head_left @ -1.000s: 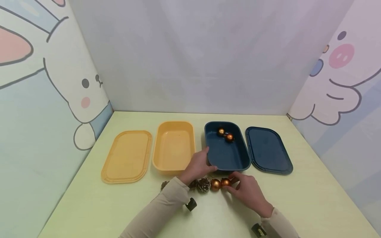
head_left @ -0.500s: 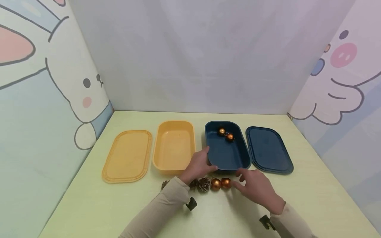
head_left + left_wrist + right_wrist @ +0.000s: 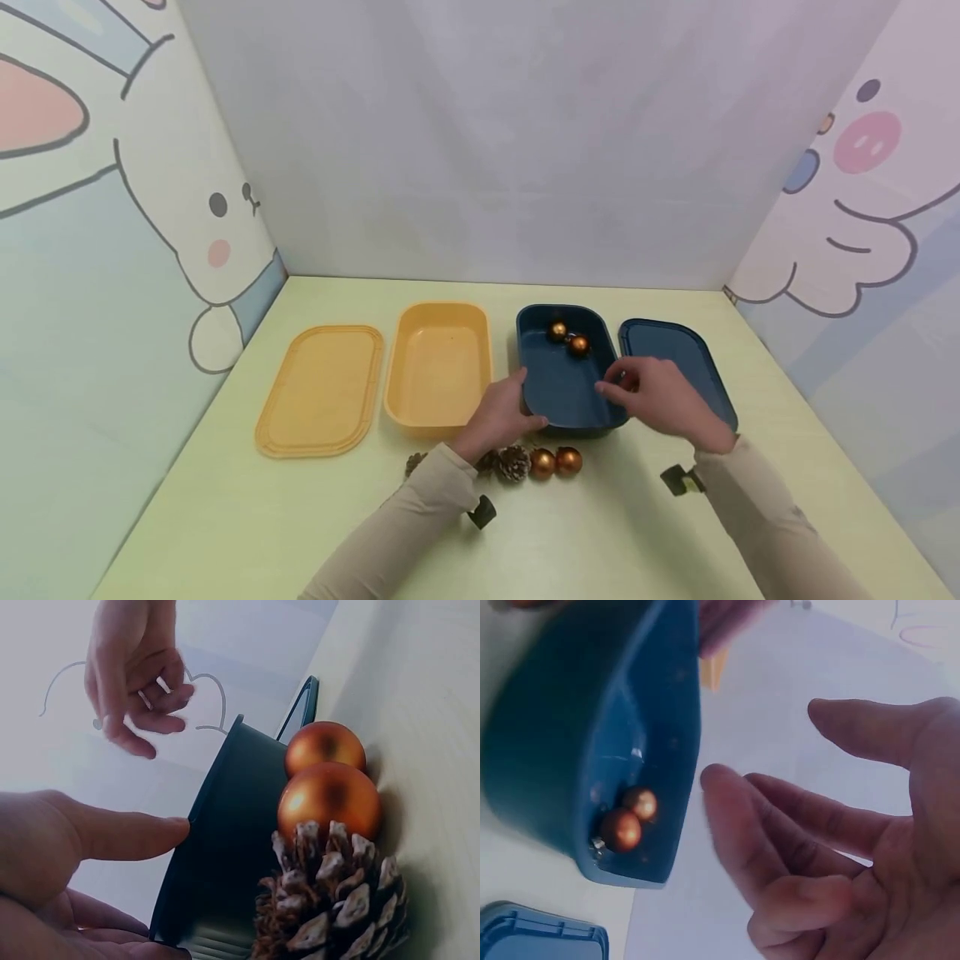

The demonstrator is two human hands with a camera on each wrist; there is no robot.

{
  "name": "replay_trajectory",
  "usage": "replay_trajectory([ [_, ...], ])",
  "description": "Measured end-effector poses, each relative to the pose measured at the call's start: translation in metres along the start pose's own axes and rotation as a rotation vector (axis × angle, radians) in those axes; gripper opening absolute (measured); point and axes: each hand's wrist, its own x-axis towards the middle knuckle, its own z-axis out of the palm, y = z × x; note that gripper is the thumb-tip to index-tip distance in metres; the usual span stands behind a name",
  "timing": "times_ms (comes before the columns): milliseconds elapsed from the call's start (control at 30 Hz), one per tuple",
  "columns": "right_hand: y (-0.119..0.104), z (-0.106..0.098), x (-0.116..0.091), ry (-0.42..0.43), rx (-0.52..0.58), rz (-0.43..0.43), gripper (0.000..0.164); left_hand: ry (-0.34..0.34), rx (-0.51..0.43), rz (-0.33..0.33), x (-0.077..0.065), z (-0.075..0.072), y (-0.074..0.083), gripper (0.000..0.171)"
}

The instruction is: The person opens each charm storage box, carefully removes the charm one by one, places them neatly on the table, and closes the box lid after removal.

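Note:
A dark blue box (image 3: 566,392) stands on the table with two copper-coloured Christmas baubles (image 3: 568,338) inside, toward its far end. My left hand (image 3: 497,419) holds its near left corner, thumb on the front rim and fingers along the left side. Over the box's right edge hovers my right hand (image 3: 652,396), fingers loosely bent, with nothing between them in the right wrist view. Two more baubles (image 3: 556,462) sit on the table before the box. Beside them is a pine cone (image 3: 330,900); other cones are partly hidden under my left forearm.
A yellow box (image 3: 440,367) stands left of the blue one, with a yellow lid (image 3: 322,392) lying farther left. To the right lies a dark blue lid (image 3: 675,354), partly covered by my right hand. Walls with cartoon animals (image 3: 217,208) enclose the table.
My right hand has let go of the right-hand bauble on the table and risen away to the box's right edge. My left hand stays at the box corner.

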Motion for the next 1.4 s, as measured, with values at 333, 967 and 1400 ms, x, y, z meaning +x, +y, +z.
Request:
replay_trajectory([
  [333, 0.016, -0.021, 0.061, -0.016, 0.160, 0.079, 0.034, 0.002, -0.002, -0.019, 0.003, 0.003, -0.001, 0.088],
  [967, 0.017, 0.011, 0.155, -0.008, 0.051, 0.165, 0.036, -0.004, 0.057, 0.014, 0.004, 0.002, 0.000, 0.087],
  [1400, 0.013, 0.045, 0.175, 0.008, -0.109, 0.239, 0.027, 0.002, 0.061, 0.000, 0.002, 0.004, 0.003, 0.087],
])
